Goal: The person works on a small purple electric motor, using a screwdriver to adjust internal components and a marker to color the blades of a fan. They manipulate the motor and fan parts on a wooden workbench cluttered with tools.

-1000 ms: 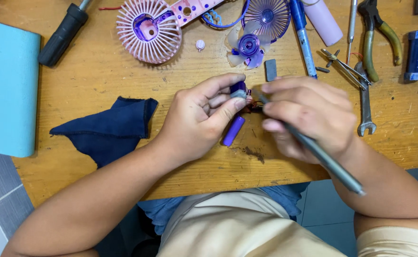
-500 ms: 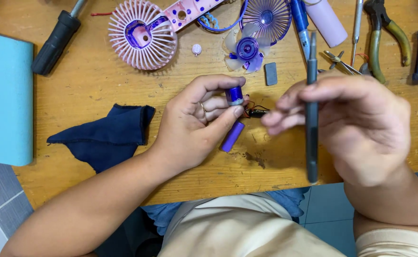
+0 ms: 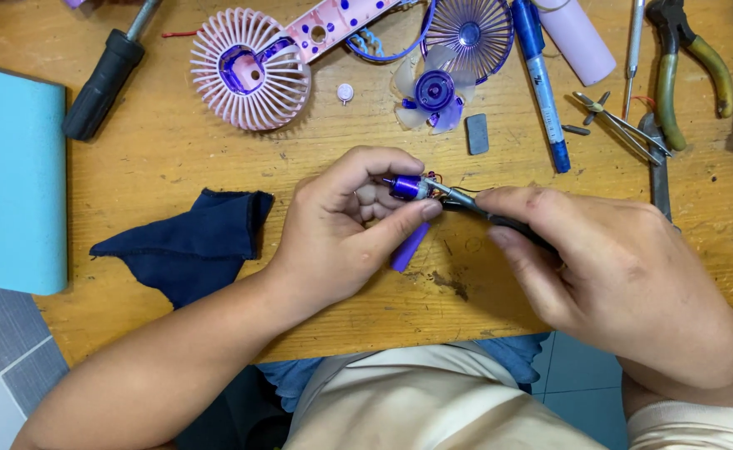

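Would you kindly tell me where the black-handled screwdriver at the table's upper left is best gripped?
Grip the black-handled screwdriver around its thick ribbed handle, coming from above with fingers closing across it: it lies flat and diagonal on the wooden table, its handle clear of other things.

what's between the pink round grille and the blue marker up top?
Head view: a small white button-like cap, then the clear purple fan blade in front of a purple grille, between the pink grille and marker.
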